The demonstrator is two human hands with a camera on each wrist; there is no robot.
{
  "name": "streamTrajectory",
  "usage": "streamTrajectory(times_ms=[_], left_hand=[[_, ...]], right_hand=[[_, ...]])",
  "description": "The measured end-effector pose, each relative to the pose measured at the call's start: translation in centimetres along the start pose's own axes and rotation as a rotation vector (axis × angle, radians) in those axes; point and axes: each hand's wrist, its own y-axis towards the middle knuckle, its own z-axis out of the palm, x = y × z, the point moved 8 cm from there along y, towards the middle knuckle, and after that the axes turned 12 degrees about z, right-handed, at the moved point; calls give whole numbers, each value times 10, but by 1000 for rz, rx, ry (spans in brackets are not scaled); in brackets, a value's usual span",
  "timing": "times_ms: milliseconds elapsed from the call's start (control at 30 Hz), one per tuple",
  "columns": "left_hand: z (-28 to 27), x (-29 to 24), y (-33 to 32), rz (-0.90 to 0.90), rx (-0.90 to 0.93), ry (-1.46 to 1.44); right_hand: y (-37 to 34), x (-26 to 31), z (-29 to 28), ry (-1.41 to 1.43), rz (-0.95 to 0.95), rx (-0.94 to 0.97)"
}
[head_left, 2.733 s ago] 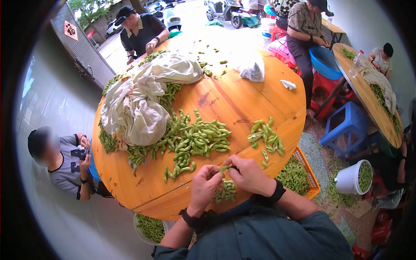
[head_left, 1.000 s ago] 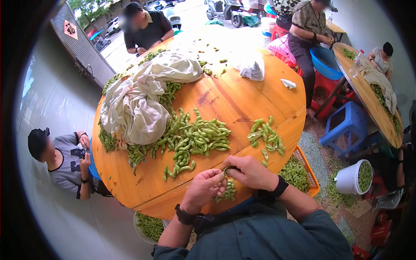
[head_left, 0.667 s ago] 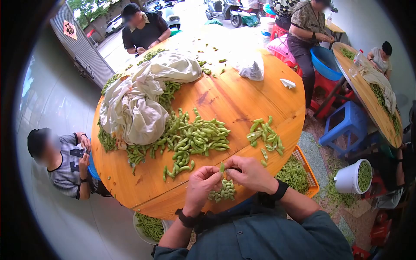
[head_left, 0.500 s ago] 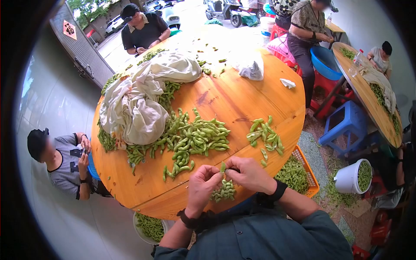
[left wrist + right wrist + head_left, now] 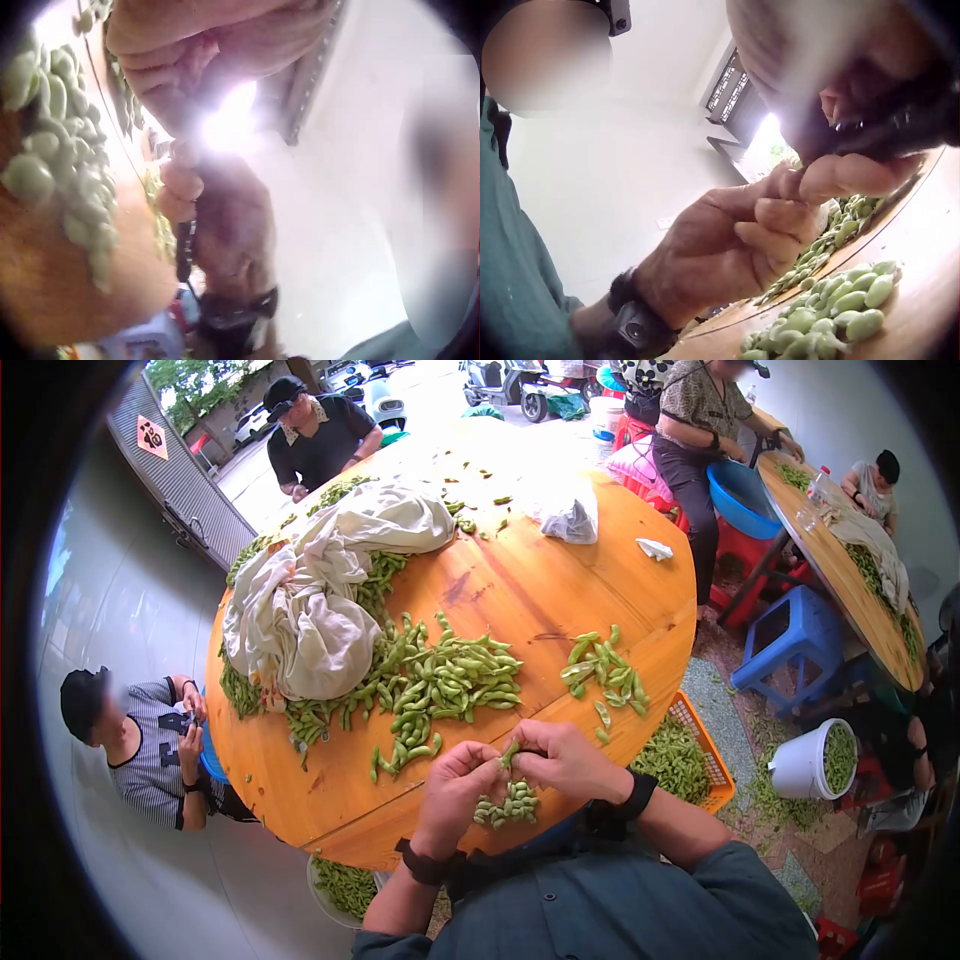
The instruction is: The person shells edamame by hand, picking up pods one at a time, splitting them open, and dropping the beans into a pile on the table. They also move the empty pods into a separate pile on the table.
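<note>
Across the round table, loose pods were heaped; above its near edge, over shelled beans, one green pod was finger-and-thumb pinched by the left hand and right hand

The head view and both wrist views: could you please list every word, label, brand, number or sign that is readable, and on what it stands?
"福": on the red paper sign on the grey door, head view.
Unreadable: dark marks on the striped shirt, partly covered by hands, head view.
Wrist views: no readable text.
</note>
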Motion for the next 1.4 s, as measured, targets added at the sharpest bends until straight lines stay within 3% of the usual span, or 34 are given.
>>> streamTrajectory(times_ms=[33, 100, 233, 467, 533, 600, 633, 700, 733, 800, 933, 1033, 1100, 1333, 1400], left_hand=[[-4, 0, 1, 0, 0, 0], [2, 13, -2, -202, 59, -368], [-1, 24, -2, -253, 94, -447], [6, 21, -4, -258, 102, -529], [10, 20, -6, -258, 81, -506], [-1, -5, -3, 64, -23, 183], [0, -4, -5, 64, -24, 183], [-2, -17, -7, 234, -47, 592], [0, -18, -7, 234, -46, 593], [22, -46, -13, 609, 19, 933], [21, -41, -14, 617, -13, 926], [15, -32, -13, 497, -40, 929], [5, -6, -11, 95, -103, 406], [-5, 13, -8, -129, 8, 64], [-3, 19, -9, -193, 33, -94]], right_hand=[[0, -1, 5, 137, 65, 106], [2, -5, 7, 205, 102, 165], [5, -14, 13, 357, 149, 273], [4, -11, 16, 488, 171, 335], [4, -21, 14, 510, 259, 305], [2, -17, 12, 448, 287, 258], [2, -18, 9, 387, 315, 211], [2, -19, 10, 352, 292, 178], [3, -19, 9, 314, 267, 144], [2, -17, 9, 297, 257, 125], [3, -20, 10, 273, 212, 78], [2, -19, 11, 303, 252, 92], [4, -20, 11, 337, 268, 124], [10, -23, 17, 479, 244, 358], [11, -25, 17, 447, 246, 350]])
